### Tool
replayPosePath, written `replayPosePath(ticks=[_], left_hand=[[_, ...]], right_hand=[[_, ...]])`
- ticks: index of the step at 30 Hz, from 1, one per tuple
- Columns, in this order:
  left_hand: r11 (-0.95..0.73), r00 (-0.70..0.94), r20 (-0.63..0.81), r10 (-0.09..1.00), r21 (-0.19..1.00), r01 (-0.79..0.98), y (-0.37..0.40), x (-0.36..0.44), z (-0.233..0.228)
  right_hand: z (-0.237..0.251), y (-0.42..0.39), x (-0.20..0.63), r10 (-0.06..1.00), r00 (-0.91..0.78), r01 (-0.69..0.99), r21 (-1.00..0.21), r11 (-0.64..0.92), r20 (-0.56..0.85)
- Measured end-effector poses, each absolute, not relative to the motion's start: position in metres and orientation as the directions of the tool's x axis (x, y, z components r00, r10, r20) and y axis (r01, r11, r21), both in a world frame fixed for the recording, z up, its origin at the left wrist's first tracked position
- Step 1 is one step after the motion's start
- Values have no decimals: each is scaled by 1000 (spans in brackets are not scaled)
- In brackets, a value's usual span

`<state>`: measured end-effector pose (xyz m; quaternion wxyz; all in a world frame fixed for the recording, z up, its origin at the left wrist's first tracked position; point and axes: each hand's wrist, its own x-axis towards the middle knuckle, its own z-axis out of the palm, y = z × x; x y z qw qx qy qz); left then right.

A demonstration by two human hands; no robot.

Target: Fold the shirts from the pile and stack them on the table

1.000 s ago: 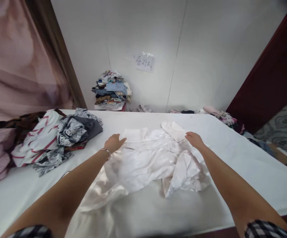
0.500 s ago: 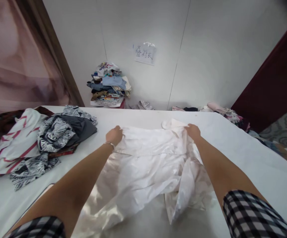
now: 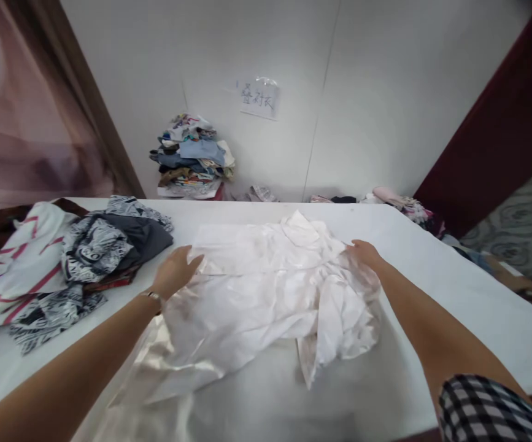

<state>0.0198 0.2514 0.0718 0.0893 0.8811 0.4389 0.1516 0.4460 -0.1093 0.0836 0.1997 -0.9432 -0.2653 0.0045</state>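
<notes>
A white, satiny shirt (image 3: 256,294) lies spread and wrinkled on the white table, with a bunched part toward its right side. At its left edge is my left hand (image 3: 177,270), thumb and fingers apart, touching or just over the cloth. My right hand (image 3: 363,252) is at the shirt's right edge with its fingers stretched out; the lower fingers are partly hidden, and no cloth shows pinched in them. A pointed flap, perhaps a sleeve end or tail, hangs toward me from the bunched part.
Rumpled clothes (image 3: 95,245) in several patterns lie on the table's left side. Beyond the far edge stands a tall stack of folded garments (image 3: 196,159) against the wall. More clothes (image 3: 404,202) are heaped behind the right corner. A paper sign (image 3: 259,98) hangs on the wall.
Both hands have let go of the shirt's far corners. The left moved left and nearer me, the right slightly nearer me. The shirt's top edge now lies on the table.
</notes>
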Motion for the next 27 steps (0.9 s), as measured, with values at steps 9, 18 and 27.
replayPosePath(ticks=[9,18,27], left_hand=[[-960,871,418,257,214,181,95,-55,67],[-935,910,240,339,190,298,72,-57,67],[-901,807,402,433,216,376,62,-94,52]], right_hand=[[58,-244,287,618,768,568,-621,-541,165],[53,-239,243,647,727,588,-695,-414,230],[59,-288,291,402,904,373,-725,-578,145]])
